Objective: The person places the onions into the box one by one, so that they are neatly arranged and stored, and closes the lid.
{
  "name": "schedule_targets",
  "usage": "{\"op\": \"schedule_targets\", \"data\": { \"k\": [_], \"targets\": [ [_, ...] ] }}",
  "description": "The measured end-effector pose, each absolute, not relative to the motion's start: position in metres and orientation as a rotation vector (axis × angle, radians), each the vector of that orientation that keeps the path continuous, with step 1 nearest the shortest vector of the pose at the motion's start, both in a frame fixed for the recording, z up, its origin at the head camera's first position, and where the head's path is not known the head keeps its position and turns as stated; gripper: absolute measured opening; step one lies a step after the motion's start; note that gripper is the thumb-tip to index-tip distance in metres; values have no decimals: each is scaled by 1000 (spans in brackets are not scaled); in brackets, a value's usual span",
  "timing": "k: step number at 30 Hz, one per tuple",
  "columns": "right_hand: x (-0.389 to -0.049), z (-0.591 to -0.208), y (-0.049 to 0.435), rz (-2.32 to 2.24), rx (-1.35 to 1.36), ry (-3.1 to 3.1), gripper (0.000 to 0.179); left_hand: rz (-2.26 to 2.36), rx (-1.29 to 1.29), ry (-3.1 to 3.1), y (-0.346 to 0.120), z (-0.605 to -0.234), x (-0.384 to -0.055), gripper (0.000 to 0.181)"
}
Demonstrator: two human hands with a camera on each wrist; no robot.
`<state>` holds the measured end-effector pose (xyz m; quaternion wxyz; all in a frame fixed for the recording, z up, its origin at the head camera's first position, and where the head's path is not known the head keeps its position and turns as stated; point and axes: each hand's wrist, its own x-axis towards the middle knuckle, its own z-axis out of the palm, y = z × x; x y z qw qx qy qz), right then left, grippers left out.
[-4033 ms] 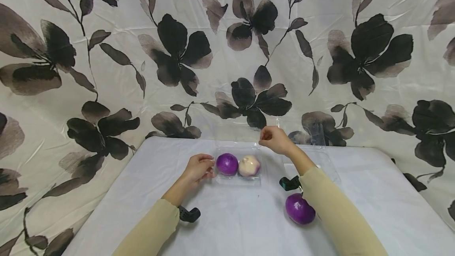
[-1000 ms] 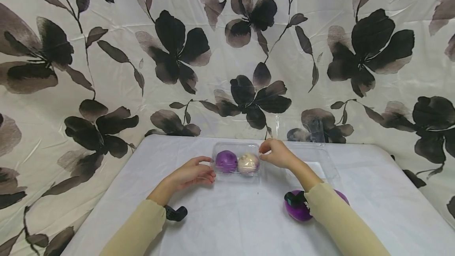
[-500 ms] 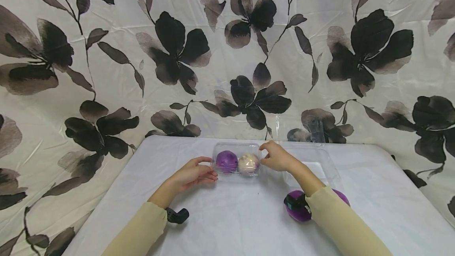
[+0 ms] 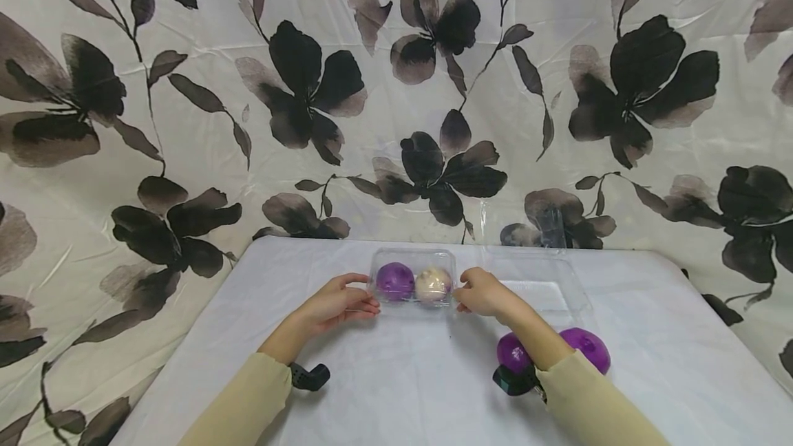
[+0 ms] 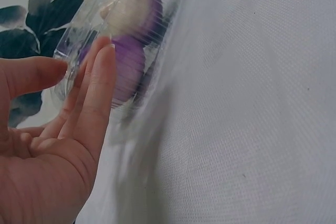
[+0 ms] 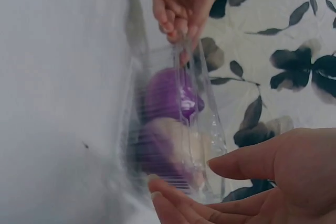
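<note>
A clear plastic clamshell container (image 4: pixel 411 254) lies at the table's back middle, lid down over two turnips. One turnip (image 4: pixel 394 281) shows purple; the other turnip (image 4: pixel 433 285) shows mostly white with a purple side in the wrist views. My left hand (image 4: pixel 339 304) holds the container's left end, thumb on one side of the edge and long fingers on the other. At the front right corner is my right hand (image 4: pixel 486 292); in the right wrist view its thumb (image 6: pixel 244 158) and fingers stand apart beside the container's end.
A second clear container (image 4: pixel 582 294) lies open to the right, its lid raised against the floral cloth (image 4: pixel 647 81). Two more purple turnips, one turnip (image 4: pixel 584 349) and another turnip (image 4: pixel 511 351), sit near my right forearm. White cloth covers the table (image 4: pixel 396 384).
The container's lid, raised four seconds ago, has come down over the turnips. My right hand has slid from the back right corner toward the front right corner. My left hand stays at the left end.
</note>
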<state>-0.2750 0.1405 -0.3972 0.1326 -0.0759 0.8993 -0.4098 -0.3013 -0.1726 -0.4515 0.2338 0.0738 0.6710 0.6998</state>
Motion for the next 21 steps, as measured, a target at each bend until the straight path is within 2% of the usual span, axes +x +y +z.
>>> {"op": "schedule_targets", "data": {
  "k": [13, 21],
  "targets": [
    [-268, -415, 136, -1585, -165, 2356, 40, 1931, 213, 1839, -170, -450, -300, 57],
    [-270, -417, 135, -1653, -125, 2304, 42, 1927, 196, 1851, -169, -447, -299, 55]
  ]
}}
